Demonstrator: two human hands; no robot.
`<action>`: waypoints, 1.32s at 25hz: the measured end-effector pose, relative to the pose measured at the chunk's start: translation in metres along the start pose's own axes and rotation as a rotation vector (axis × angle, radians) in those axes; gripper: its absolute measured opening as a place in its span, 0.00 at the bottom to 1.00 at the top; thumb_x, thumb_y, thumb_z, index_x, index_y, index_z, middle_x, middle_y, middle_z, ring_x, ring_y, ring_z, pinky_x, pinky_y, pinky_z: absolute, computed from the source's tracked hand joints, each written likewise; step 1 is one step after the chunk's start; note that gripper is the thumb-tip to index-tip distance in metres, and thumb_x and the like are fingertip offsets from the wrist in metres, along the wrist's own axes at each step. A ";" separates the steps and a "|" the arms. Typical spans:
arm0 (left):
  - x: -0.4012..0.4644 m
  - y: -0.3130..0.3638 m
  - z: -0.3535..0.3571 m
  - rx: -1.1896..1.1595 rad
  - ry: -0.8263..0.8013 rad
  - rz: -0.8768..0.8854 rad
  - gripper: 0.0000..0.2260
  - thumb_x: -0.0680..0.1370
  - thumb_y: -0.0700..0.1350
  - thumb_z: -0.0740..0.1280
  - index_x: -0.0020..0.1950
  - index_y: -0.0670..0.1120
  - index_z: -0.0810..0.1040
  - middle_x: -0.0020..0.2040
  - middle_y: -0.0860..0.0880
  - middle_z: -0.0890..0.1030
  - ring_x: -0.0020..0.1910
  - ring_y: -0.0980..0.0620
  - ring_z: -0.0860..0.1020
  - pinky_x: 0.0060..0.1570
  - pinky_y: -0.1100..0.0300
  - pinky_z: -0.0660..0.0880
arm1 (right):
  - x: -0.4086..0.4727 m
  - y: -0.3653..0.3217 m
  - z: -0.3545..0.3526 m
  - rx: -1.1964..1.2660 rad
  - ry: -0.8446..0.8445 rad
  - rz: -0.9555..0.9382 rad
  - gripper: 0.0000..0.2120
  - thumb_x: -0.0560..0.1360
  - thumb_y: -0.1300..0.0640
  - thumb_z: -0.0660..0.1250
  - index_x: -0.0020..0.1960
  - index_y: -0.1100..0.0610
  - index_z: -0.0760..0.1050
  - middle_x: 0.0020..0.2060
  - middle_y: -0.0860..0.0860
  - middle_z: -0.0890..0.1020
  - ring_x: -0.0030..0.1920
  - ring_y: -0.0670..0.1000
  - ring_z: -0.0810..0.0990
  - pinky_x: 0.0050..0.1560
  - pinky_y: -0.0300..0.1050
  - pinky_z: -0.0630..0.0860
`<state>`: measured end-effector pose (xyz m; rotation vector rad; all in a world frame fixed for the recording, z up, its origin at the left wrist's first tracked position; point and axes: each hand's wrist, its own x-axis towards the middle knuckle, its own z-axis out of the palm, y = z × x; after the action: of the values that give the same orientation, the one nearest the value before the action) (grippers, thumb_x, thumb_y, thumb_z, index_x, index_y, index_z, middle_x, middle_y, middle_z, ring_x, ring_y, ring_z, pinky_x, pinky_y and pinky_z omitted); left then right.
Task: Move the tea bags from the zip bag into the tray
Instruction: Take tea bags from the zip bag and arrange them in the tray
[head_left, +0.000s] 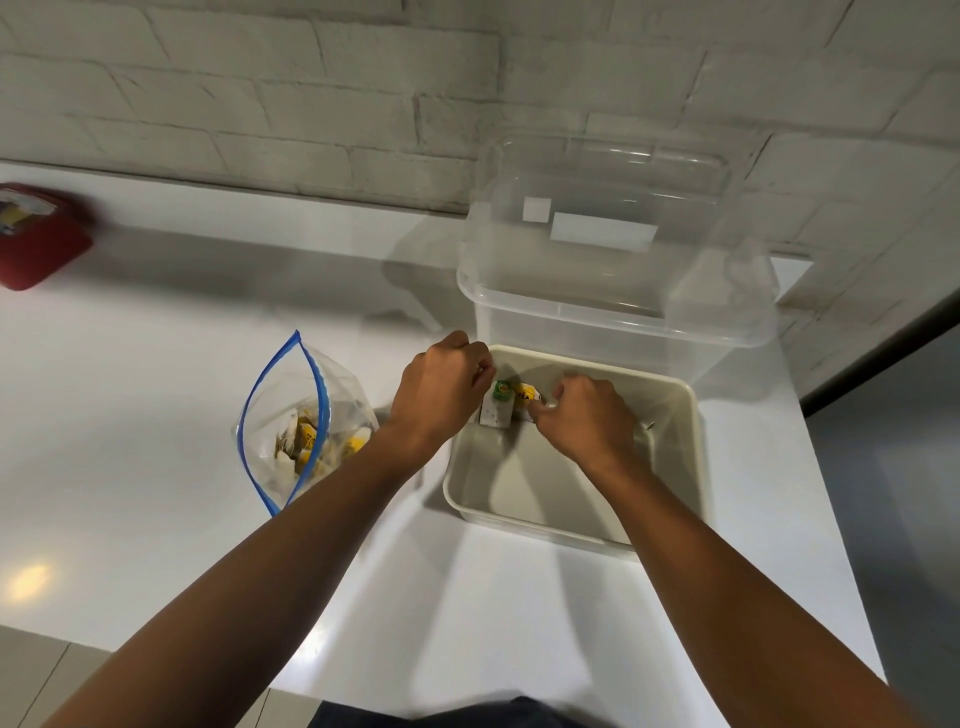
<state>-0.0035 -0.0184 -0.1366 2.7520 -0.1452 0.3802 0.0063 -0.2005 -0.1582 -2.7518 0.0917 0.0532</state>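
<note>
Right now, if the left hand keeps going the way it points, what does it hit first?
Probably the tea bags just beyond the left hand, at the tray's far-left corner; past them, the tray wall. Depth is unclear.

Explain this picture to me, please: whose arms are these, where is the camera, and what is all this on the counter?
There is no machine here. A person wears a wide-angle camera on the head, so you look down along their own two bare arms.

On the white counter sits a beige tray, with a clear plastic lid standing up behind it. Left of the tray lies an open zip bag with a blue seal, and tea bags are inside it. A red object lies at the far left, too blurred to name.

Both hands are over the tray's far left corner. The left hand and right hand have their fingers curled at a green-tagged tea bag and a yellow-tagged one, placing them in the tray.
</note>
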 end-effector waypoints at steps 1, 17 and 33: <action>0.000 0.000 0.000 -0.005 -0.003 0.001 0.07 0.78 0.48 0.66 0.45 0.48 0.82 0.41 0.50 0.76 0.34 0.45 0.77 0.32 0.59 0.71 | 0.002 0.000 0.003 0.000 -0.011 0.010 0.18 0.71 0.40 0.70 0.43 0.55 0.80 0.39 0.53 0.82 0.43 0.58 0.81 0.36 0.42 0.69; -0.002 0.000 0.002 -0.024 -0.019 -0.015 0.07 0.79 0.49 0.66 0.47 0.48 0.82 0.43 0.49 0.77 0.36 0.46 0.79 0.34 0.57 0.74 | 0.012 0.012 0.011 0.127 -0.116 0.151 0.06 0.71 0.50 0.68 0.39 0.48 0.84 0.35 0.47 0.84 0.38 0.51 0.80 0.38 0.40 0.75; -0.002 0.000 0.005 -0.048 -0.024 -0.042 0.06 0.78 0.48 0.67 0.47 0.48 0.82 0.42 0.49 0.76 0.36 0.44 0.78 0.35 0.54 0.75 | -0.014 -0.011 0.004 0.111 -0.336 -0.222 0.10 0.75 0.50 0.66 0.52 0.44 0.84 0.42 0.51 0.84 0.46 0.56 0.82 0.46 0.47 0.80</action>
<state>-0.0041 -0.0204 -0.1411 2.7085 -0.1009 0.3277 -0.0074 -0.1881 -0.1574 -2.5839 -0.2913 0.4325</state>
